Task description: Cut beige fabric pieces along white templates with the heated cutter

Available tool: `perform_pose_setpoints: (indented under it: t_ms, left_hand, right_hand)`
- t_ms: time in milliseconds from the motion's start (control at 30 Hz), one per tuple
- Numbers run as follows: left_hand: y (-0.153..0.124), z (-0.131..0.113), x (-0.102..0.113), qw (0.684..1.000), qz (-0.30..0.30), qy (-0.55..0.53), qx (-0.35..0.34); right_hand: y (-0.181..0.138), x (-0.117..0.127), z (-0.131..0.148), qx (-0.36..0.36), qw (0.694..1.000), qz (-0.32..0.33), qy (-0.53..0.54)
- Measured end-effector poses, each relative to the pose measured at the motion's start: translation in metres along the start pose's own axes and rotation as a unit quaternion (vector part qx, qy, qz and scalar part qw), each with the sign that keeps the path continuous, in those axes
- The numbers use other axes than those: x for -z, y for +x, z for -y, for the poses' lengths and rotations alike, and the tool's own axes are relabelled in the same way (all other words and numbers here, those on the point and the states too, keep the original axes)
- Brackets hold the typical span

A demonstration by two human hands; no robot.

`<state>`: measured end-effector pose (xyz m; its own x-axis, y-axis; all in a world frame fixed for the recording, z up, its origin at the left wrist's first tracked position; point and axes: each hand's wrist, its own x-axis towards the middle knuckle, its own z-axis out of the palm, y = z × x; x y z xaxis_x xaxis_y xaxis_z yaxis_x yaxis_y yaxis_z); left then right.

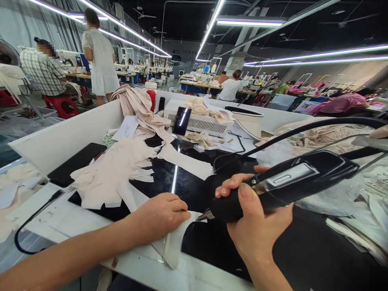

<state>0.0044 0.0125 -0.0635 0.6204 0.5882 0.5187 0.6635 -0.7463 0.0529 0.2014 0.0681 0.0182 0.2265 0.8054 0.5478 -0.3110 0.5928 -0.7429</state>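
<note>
My right hand (257,218) is wrapped around a black corded hand tool (285,184) with a silver side plate and a narrow metal tip. That tip meets the right edge of a cream fabric piece (177,242) at the front of the black work surface (209,250). With its fingers closed, my left hand (163,216) pinches the same piece beside the tip; the fingertips partly hide it. Just behind my left hand lies a pile of cut cream fabric pieces (109,173), and a single cream strip (188,159) stretches farther back.
A phone (182,120) leans on a white vented box (200,121). The tool's thick cable (303,125) arches to the right over bagged fabric (327,178). At left lies a flat black device (77,163) by a white side panel (69,129). Several people sit or stand beyond.
</note>
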Motion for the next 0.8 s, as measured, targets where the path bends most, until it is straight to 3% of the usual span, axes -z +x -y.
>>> perform_pose_setpoints:
  t_ms: [667,800]
  left_hand:
    - [0.000,-0.001,0.003,0.999,-0.042,0.020,-0.004]
    - [-0.003,-0.020,0.017,0.996,0.005,0.074,0.046]
  right_hand:
    - [0.005,0.009,0.001,-0.023,0.997,-0.049,-0.047]
    - [0.000,0.009,0.006,-0.012,0.997,-0.045,-0.061]
